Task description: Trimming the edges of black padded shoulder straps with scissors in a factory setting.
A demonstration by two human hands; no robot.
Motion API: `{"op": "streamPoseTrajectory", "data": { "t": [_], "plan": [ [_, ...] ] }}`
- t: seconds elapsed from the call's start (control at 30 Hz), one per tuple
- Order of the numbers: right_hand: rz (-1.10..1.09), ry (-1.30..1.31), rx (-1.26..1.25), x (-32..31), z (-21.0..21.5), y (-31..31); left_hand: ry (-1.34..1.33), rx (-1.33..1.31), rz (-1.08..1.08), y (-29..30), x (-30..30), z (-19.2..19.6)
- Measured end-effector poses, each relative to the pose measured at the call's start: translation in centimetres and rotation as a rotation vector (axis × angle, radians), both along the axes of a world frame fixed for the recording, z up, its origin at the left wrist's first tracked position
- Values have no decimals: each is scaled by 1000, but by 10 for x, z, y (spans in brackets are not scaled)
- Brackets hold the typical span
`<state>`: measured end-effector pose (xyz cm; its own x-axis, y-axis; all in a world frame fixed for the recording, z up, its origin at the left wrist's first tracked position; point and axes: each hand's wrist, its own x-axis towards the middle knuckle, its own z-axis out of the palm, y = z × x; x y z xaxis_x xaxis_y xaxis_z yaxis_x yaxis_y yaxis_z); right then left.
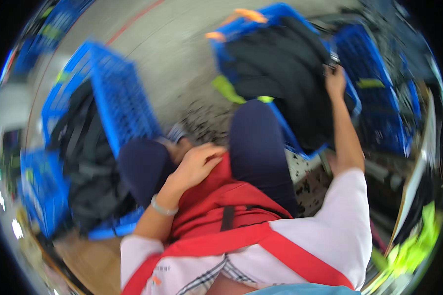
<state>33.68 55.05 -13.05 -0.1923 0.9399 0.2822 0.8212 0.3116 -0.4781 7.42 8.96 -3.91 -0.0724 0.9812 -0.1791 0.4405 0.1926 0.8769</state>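
My right hand (335, 82) reaches forward to the right rim of a blue plastic crate (275, 12) heaped with black cloth (280, 64). Its fingers are closed around a small dark thing with a shiny metallic glint (333, 59), too blurred to name. Resting over the red apron (221, 196) between my knees is my left hand (200, 166), with a pale band on its wrist. Its fingers are loosely stretched and it holds nothing.
At left stands another blue crate (123, 93) with black cloth (86, 162). A further blue crate (364, 59) is beyond my right hand. Dark scraps (206, 118) litter the floor near my foot. Bright yellow-green cloth (413, 246) lies at the lower right.
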Motion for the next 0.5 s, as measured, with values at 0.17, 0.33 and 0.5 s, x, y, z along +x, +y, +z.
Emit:
{"op": "streamPoseTrajectory", "data": {
  "t": [0.17, 0.33, 0.5],
  "plan": [
    [339, 406, -578, -69, 67, -99, -120, 220, 199, -1, -20, 21],
    [716, 170, -661, -147, 108, -217, -188, 395, 747, -85, -81, 46],
    [771, 91, -495, -165, 121, -258, -410, 212, 1152, -188, -184, 11]
  ]
}}
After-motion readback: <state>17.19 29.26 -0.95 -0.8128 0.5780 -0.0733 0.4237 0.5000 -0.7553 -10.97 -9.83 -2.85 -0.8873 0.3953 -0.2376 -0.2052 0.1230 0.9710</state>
